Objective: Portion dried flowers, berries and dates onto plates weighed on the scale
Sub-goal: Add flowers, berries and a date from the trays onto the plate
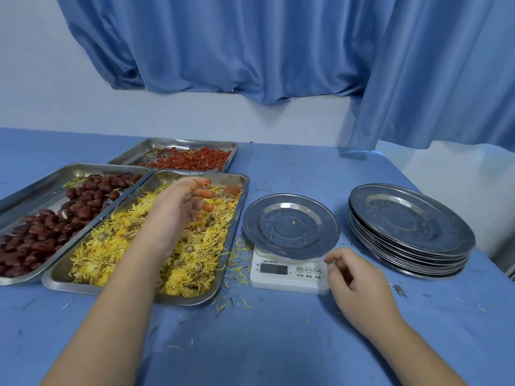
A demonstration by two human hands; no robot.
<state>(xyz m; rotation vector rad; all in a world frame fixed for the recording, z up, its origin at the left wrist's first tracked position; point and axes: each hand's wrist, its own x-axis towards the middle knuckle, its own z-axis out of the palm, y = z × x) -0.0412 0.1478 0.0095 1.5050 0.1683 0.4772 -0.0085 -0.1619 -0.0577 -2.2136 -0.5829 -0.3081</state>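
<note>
A steel plate [291,227] sits on the white scale [288,274], whose display reads 0.0; one yellow petal lies in the plate. Left of the scale, a steel tray [239,190] holds yellow dried flowers [111,246]. My left hand [181,204] hovers over these flowers with fingers spread and relaxed, tips stained orange, holding nothing. My right hand [359,282] rests beside the scale's right front corner, fingers loosely curled, nothing in it. A tray of dark red dates [55,221] lies at the far left. Red berries [192,160] fill a tray behind.
A stack of several steel plates [409,229] stands right of the scale. Loose petals litter the blue cloth [264,344] around the flower tray. A blue curtain [250,51] hangs behind the table, and the table's right edge runs close past the plate stack.
</note>
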